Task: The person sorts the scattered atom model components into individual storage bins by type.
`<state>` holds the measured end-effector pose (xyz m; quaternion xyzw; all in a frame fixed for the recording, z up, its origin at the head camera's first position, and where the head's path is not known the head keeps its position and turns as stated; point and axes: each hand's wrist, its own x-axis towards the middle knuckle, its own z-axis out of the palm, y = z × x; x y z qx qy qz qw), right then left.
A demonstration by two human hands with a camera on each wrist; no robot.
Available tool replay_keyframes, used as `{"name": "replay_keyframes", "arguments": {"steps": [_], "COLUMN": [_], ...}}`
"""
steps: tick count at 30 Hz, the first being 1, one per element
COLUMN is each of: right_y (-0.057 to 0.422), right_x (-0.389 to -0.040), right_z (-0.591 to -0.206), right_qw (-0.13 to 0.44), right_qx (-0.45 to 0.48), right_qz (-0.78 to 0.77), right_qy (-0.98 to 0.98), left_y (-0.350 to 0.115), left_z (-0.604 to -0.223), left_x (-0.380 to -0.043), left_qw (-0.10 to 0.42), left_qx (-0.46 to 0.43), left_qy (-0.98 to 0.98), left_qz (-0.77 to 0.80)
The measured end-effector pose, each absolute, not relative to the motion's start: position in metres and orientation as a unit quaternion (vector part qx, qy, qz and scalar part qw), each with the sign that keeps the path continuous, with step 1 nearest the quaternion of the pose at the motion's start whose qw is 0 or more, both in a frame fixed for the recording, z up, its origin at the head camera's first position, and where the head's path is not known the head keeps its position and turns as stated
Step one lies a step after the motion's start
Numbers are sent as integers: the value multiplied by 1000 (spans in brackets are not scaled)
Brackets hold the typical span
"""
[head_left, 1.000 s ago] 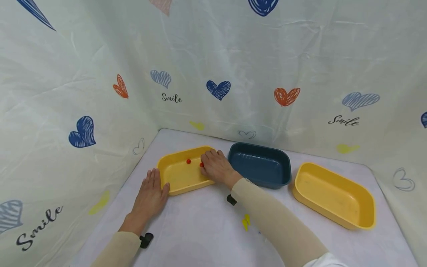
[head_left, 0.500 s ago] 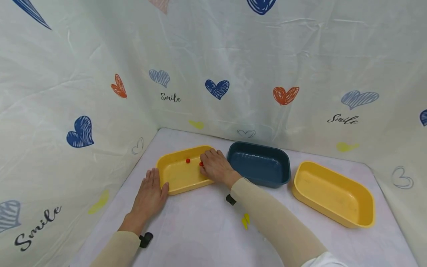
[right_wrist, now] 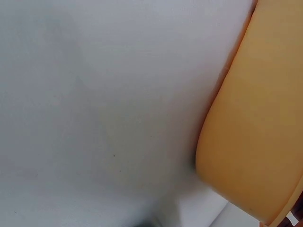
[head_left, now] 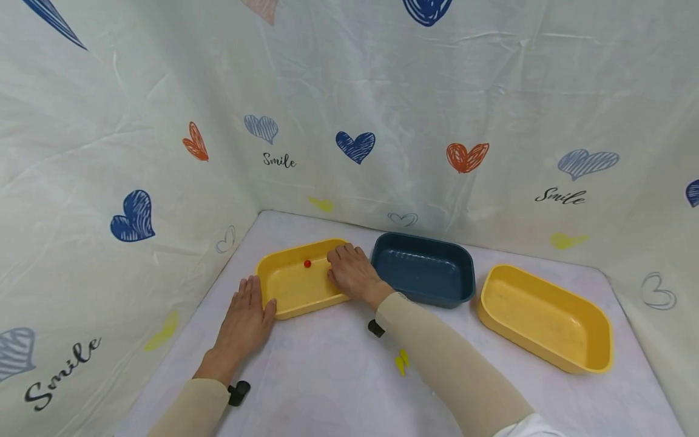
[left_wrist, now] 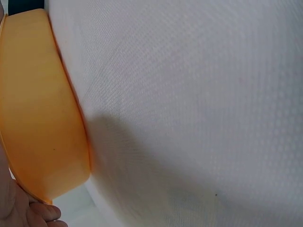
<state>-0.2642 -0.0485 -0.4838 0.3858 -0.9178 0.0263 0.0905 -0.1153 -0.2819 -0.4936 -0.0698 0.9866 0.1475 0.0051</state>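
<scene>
Near the far left corner of the white-covered desk (head_left: 317,370), the left hand (head_left: 244,320), fingers together, seemingly steadies the oblong yellow plastic tray (head_left: 286,288) with its round red bead (head_left: 307,264), the right hand (head_left: 355,273) curled inside, pinching what I cannot tell

Soft, even light fills the head view, glinting in the blue tray (head_left: 423,271) beside the left-hand yellow tray (head_left: 295,288). The wrist views are dimmer, with diffuse shadow on the tabletop (left_wrist: 189,94) beside that yellow tray and, in the right one, a blurred dark patch (right_wrist: 142,223).
</scene>
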Motion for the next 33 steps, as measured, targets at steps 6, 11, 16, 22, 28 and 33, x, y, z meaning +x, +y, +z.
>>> {"name": "replay_keyframes", "arguments": {"steps": [6,11,16,22,28,33], "right_y": [-49,-48,-46,-43,-36,-26], "right_x": [-263,-262,-263,-262,-263,-263], "right_z": [-484,-484,-484,-482,-475,-467], "right_qw": [95,107,140,161,158,152], "right_qx": [384,388,395,392,384,389], "right_qz": [32,19,4,-4,-22,-20], "right_qy": [-918,-915,-908,-906,-910,-908], "left_y": [-281,-280,-280,-280,-278,-276], "left_z": [-493,-493,-493,-491,-487,-484], "left_x": [-115,-115,-115,-114,-113,-113], "left_qw": [3,0,1,8,17,18], "left_qx": [-74,-76,-79,-80,-83,-92], "left_qy": [986,987,987,985,984,980], "left_qz": [147,144,141,151,159,174]}}
